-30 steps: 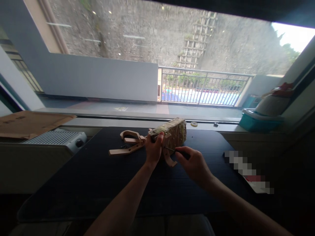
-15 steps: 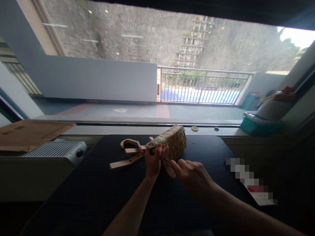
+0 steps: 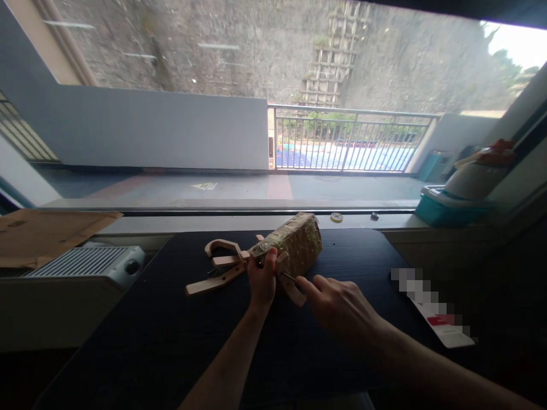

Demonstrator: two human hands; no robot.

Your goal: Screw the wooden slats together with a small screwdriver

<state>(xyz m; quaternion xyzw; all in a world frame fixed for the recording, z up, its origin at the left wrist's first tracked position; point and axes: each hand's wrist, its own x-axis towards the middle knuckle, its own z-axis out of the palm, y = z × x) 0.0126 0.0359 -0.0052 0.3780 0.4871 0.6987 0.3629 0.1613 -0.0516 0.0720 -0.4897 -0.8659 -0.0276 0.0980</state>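
The right hand (image 3: 342,306) is brought closer to the left hand (image 3: 261,280) than a second ago. Its fingertips are now set just beside the small curved pale wooden piece (image 3: 294,290). The thin dark tool (image 3: 289,277), earlier seen at length, is now shown only as a short stub. The left hand, gripping the end of the straw-coloured wrapped block (image 3: 297,244), is drawn slightly nearer the person.
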